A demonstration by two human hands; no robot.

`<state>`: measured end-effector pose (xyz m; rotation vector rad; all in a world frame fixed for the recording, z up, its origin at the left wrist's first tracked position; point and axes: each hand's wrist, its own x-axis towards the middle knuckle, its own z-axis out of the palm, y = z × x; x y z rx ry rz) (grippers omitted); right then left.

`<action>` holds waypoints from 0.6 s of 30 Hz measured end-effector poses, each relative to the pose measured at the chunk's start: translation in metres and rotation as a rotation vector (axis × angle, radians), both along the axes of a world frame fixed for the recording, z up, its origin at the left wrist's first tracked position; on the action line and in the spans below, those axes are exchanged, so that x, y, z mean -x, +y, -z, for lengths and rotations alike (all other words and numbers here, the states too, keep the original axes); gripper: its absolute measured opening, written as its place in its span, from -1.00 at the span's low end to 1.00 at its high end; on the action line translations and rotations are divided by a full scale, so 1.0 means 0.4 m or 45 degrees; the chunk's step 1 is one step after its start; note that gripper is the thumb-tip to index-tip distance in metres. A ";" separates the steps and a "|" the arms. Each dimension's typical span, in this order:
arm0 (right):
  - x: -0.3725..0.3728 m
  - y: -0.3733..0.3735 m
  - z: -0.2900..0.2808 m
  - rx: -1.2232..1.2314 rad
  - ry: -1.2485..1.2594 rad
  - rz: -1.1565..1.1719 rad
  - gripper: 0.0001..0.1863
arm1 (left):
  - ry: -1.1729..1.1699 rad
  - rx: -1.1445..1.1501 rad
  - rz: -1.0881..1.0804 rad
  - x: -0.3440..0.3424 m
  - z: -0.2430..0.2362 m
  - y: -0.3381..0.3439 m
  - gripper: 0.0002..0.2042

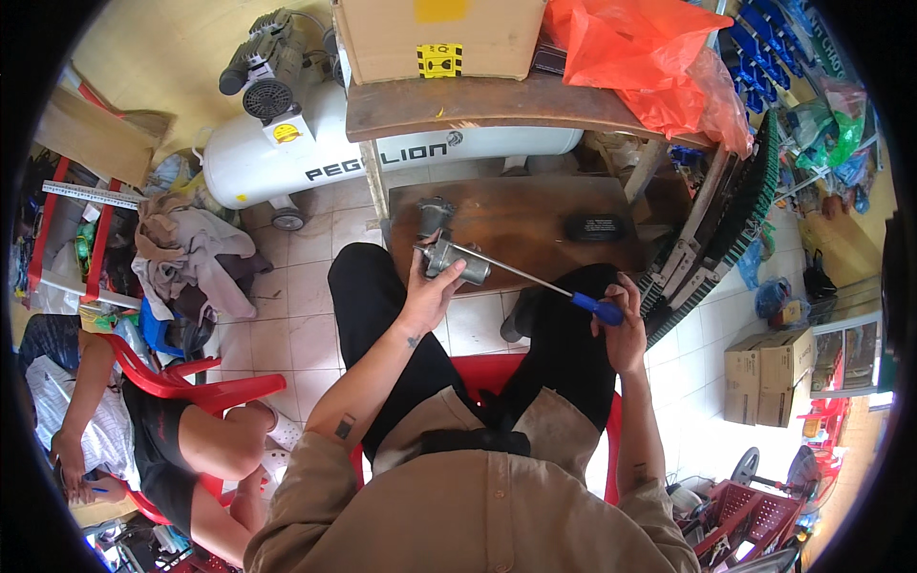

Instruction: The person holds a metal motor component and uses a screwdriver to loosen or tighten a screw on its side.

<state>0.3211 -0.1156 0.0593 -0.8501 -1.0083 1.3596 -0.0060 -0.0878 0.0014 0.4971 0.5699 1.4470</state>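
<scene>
Hands hold motor (screwdriver inserted).

Pale square tiles cover the floor, scuffed and bright with daylight. A white air compressor lies against the yellowish wall. A dark wooden counter carries a cardboard box and an orange plastic bag. A heap of rags sits to the left, near a red plastic chair. More cardboard boxes stand at the right.
</scene>
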 end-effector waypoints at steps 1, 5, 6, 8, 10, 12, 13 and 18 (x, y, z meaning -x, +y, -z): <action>-0.028 0.009 0.022 -0.070 -0.027 -0.138 -0.46 | -0.016 0.003 -0.004 0.000 0.002 0.003 -0.42; -0.008 0.005 0.020 -0.087 -0.444 -0.023 -0.50 | -0.063 0.056 -0.044 0.001 0.001 0.003 -0.40; 0.005 0.002 0.003 -0.010 -0.526 0.060 -0.50 | -0.051 0.050 -0.041 0.004 0.002 0.003 -0.40; -0.005 -0.002 0.007 0.135 -0.655 0.120 -0.49 | -0.036 0.040 -0.027 0.002 0.007 0.003 -0.40; -0.059 0.001 0.052 0.276 -0.743 0.076 -0.45 | -0.028 0.044 -0.009 -0.009 -0.010 0.002 -0.40; -0.045 0.000 0.037 0.264 -0.559 0.009 -0.47 | -0.029 0.053 -0.016 -0.005 -0.012 -0.002 -0.40; -0.035 0.003 0.042 0.169 -0.417 -0.027 -0.49 | -0.038 0.055 -0.026 -0.002 -0.009 -0.002 -0.39; 0.013 0.001 0.024 -0.286 -0.497 0.011 -0.48 | -0.042 0.084 -0.041 0.005 -0.008 0.002 -0.39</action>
